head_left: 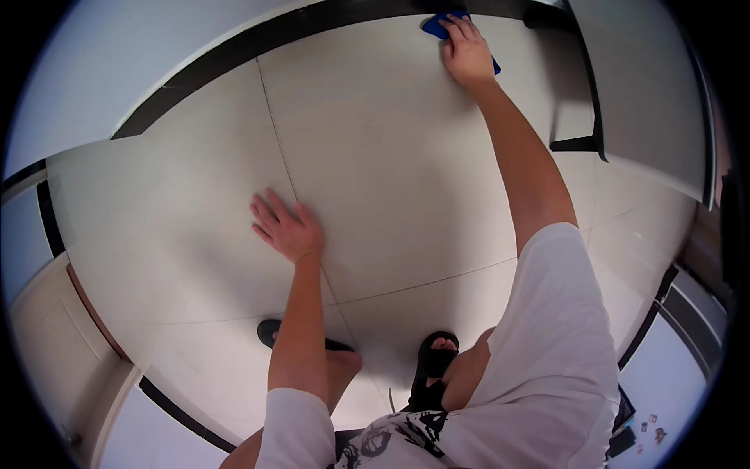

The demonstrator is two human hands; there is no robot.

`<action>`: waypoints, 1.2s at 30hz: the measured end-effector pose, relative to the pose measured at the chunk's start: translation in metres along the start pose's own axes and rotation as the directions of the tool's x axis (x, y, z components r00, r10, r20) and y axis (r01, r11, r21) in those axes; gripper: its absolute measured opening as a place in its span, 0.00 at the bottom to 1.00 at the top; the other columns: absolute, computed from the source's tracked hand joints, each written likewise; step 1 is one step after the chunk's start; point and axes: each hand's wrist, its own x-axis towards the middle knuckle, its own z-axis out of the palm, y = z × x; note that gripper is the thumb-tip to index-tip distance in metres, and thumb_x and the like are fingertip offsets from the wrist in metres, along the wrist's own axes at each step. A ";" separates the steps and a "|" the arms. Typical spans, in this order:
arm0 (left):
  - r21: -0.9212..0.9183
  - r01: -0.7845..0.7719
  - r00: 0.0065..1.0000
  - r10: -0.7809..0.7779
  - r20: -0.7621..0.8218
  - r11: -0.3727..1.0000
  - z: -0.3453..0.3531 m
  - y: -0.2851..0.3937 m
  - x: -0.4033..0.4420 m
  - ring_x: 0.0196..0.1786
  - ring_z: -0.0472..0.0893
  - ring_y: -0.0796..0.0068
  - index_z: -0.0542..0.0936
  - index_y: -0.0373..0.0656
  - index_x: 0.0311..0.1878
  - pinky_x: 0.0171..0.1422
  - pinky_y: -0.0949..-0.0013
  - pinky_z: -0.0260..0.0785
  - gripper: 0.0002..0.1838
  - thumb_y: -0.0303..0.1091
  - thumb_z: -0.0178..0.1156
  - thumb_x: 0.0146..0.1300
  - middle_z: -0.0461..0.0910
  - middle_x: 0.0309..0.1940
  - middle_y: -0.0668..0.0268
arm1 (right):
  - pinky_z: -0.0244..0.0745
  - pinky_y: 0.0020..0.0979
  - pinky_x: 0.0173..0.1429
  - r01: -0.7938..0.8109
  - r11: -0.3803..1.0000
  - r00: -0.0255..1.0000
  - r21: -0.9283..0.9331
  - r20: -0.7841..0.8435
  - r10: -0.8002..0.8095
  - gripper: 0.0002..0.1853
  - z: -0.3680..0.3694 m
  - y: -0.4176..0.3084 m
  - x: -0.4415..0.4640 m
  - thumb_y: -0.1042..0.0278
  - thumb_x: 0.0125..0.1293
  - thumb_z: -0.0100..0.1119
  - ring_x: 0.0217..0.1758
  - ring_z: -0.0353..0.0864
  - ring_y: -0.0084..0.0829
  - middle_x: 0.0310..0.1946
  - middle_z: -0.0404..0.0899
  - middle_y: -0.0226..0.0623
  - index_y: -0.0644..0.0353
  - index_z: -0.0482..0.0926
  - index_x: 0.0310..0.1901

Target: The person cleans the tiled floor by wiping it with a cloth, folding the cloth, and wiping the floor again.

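Note:
My right hand [469, 56] presses a blue cloth [434, 26] against the tiled floor [375, 156], close to the dark baseboard at the far wall. Part of the cloth sticks out beyond the fingers and beside the wrist; the rest is hidden under the palm. Nearer to me, my left hand [288, 228] is over the floor beside a tile joint, fingers spread and nothing in it. Whether its palm bears on the tile I cannot tell for sure.
A dark baseboard [226, 59] runs along the white wall. At the right stands a grey-white panelled piece of furniture [648, 86] with a black foot [576, 144]. My feet in black sandals [435, 356] are below. A door [58, 344] is at the left.

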 end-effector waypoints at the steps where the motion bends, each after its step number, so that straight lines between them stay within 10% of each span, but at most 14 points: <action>1: -0.001 0.000 1.000 0.000 0.001 1.000 0.000 0.000 0.000 0.90 0.47 0.51 0.58 0.47 0.87 0.91 0.39 0.30 0.41 0.54 0.50 0.77 0.51 0.88 0.52 | 0.66 0.46 0.82 -0.032 0.999 0.999 -0.010 -0.011 0.032 0.26 0.001 0.006 -0.001 0.65 0.71 0.57 0.81 0.69 0.47 0.75 0.76 0.35 0.49 0.79 0.70; 20: 0.006 0.003 1.000 -0.003 0.025 1.000 -0.004 0.005 0.003 0.91 0.45 0.53 0.55 0.47 0.88 0.91 0.41 0.30 0.40 0.55 0.46 0.79 0.48 0.89 0.53 | 0.72 0.52 0.74 -0.437 0.874 0.898 -0.212 -0.150 0.413 0.29 0.010 0.065 -0.003 0.50 0.70 0.56 0.69 0.74 0.59 0.72 0.78 0.44 0.51 0.83 0.69; 36: 0.055 -0.028 0.999 0.029 -0.015 0.998 0.003 -0.002 0.000 0.91 0.45 0.54 0.56 0.47 0.88 0.91 0.41 0.31 0.40 0.55 0.46 0.80 0.48 0.89 0.55 | 0.71 0.51 0.77 -0.085 0.975 0.996 -0.206 -0.010 0.084 0.25 -0.012 0.086 0.000 0.62 0.71 0.59 0.78 0.72 0.51 0.71 0.78 0.39 0.48 0.79 0.70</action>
